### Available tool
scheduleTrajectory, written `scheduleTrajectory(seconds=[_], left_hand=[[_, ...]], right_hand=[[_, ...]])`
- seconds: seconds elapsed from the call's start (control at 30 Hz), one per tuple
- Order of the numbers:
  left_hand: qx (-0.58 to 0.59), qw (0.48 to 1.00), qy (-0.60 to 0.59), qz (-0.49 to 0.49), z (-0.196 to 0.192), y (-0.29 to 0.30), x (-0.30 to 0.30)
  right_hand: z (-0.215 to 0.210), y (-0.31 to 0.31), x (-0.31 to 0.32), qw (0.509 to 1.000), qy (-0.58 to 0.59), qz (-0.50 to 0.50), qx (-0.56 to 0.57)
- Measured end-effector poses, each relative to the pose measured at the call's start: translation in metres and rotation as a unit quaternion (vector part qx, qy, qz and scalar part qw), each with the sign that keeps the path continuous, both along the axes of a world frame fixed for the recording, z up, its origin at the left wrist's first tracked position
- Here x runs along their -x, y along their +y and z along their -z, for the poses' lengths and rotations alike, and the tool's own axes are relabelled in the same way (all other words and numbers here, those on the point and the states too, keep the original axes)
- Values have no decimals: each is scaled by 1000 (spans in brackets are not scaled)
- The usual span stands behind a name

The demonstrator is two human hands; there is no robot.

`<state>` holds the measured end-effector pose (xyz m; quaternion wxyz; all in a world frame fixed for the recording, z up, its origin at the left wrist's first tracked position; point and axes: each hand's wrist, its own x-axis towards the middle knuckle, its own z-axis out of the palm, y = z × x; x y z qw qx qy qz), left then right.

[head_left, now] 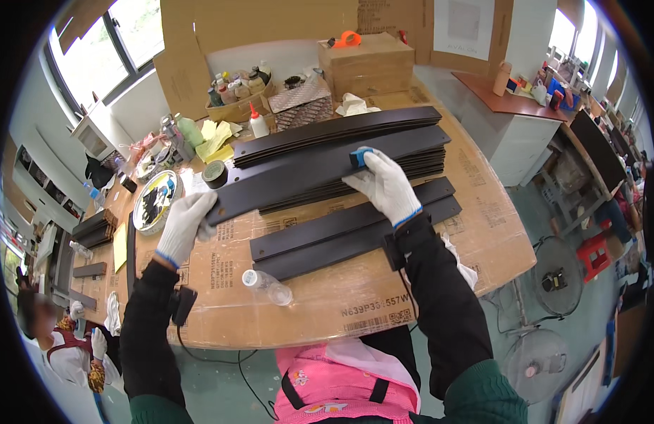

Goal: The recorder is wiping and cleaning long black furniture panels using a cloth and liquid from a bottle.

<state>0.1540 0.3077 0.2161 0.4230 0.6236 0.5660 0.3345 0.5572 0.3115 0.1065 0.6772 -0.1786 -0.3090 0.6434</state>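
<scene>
My left hand (183, 225), in a white knit glove, is closed on the left end of a long dark board (291, 182) that has a hole near that end. My right hand (387, 185), gloved the same way, pinches a small blue-and-black block (360, 157) against the board's upper face. Under and behind this board lie stacks of similar dark boards (341, 133). Nearer to me, two more dark boards (327, 244) lie side by side, one partly over the other. A clear bottle with a white cap (270, 287) rests on its side in front of them.
Cardboard covers the table (482, 233). A small dark round tin (214, 174), a white bucket (157, 201), a red-tipped glue bottle (257, 121) and a box of bottles (238, 92) stand at the left and back. A cardboard box (366, 63) bears orange tape. Another person (72, 346) works at far left.
</scene>
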Motion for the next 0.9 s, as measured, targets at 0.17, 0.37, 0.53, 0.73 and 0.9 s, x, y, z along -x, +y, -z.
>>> scheduleTrajectory(seconds=[0.17,0.37,0.53,0.73,0.9], left_hand=[[11,1000,24,-13,54,97,16],[-24,996,-33,-82,91,157,25],[-62,996,-45,-48,91,120,17],[20,994,107,32,154,33,33],[-213,872,376,231,193,26,-3]], right_hand=[[7,3,4,989,-113,-1,93],[53,-99,20,981,-104,10,166],[104,-156,-29,972,-82,124,182],[111,-162,-47,921,-77,279,260],[123,-158,-14,892,-335,195,234]])
